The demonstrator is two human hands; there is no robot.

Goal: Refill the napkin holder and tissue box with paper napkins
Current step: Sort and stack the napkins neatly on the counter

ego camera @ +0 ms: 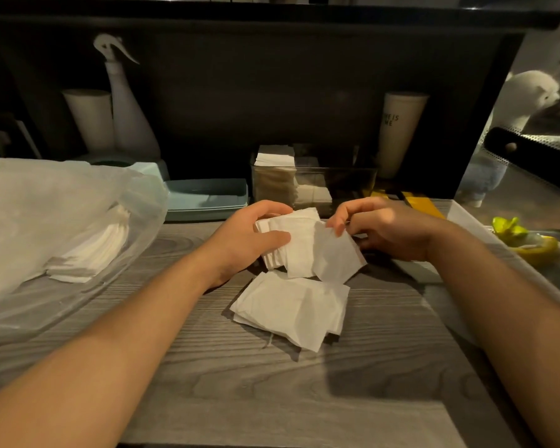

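Left hand [251, 236] clutched napkin stack [307, 250] steady; right hand [374, 226] pinched top sheet, likely squaring batch for clear holder [343, 179] behind. Spare napkins [293, 310] below.

Tall cream cup [399, 130], partly legible "IS", "ME"

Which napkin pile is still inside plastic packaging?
The napkin stack at far left, inside the clear plastic bag; the other piles lie unwrapped.

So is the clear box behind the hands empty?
No, the clear box already has a tall stack of napkins standing in its left end.
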